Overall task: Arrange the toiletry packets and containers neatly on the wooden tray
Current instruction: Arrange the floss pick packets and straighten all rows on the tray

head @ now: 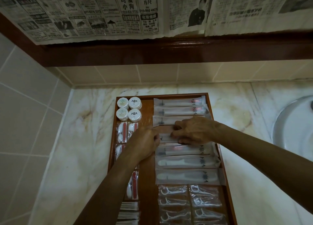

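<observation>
Head view: wooden tray [213,123] nearly all arranged, left hand [145,143] and right hand [194,131] both pinching one last misaligned toothbrush packet [166,137].

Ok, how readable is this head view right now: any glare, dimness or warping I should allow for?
Head view: dim, warm light overall; wide-angle warping bends the wooden tray edges and the wall trim; soft glare on the clear floss pick packets; both hands, left hand and right hand, cover the packet they are handling, so its print is unreadable.

Marble counter [76,157] carries wooden tray [113,140]; sink [291,123] at right.
</observation>
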